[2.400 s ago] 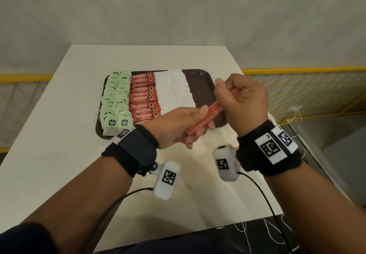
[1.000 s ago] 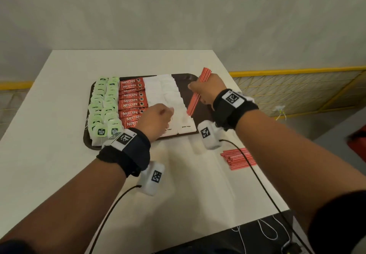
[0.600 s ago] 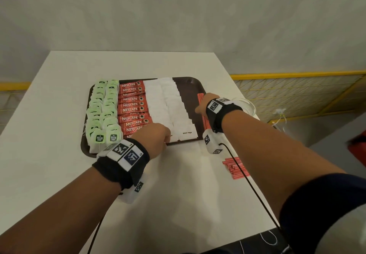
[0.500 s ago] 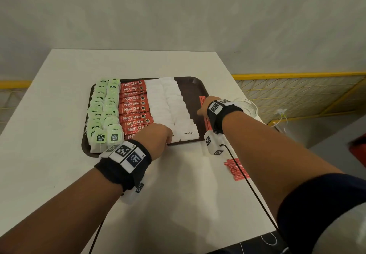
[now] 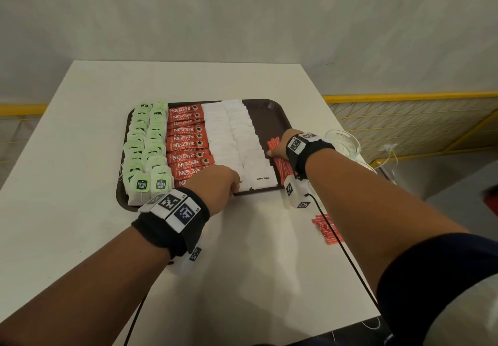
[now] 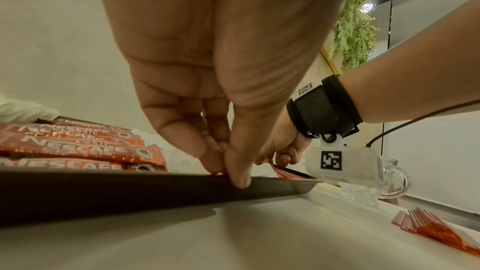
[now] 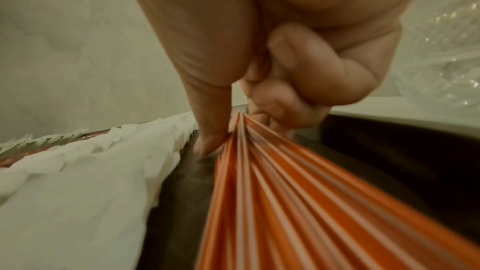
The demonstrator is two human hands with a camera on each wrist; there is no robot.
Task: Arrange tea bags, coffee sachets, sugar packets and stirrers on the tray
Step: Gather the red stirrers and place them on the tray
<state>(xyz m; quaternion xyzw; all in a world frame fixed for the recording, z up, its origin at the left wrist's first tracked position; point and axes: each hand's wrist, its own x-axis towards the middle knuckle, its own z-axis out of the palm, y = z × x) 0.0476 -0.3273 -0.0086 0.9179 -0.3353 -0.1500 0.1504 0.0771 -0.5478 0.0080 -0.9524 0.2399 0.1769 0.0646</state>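
Note:
A dark brown tray (image 5: 265, 119) holds rows of green tea bags (image 5: 145, 141), red coffee sachets (image 5: 186, 141) and white sugar packets (image 5: 231, 141). My right hand (image 5: 277, 149) grips a bundle of red stirrers (image 5: 273, 146) lying in the bare strip at the tray's right side. In the right wrist view, thumb and curled fingers pinch the stirrers (image 7: 285, 202) beside the sugar packets (image 7: 78, 171). My left hand (image 5: 234, 188) is at the near rim. In the left wrist view its fingertips (image 6: 233, 171) pinch the tray rim (image 6: 130, 184).
More red stirrers (image 5: 326, 227) lie in a loose pile on the white table, right of my right forearm. A clear glass mug (image 5: 342, 143) stands just right of the tray. The table's right edge is close behind it, with a yellow railing beyond.
The left hand let go of the stirrer bundle and went to the tray's near rim. The right hand carried the bundle over and laid it down in the tray's right strip.

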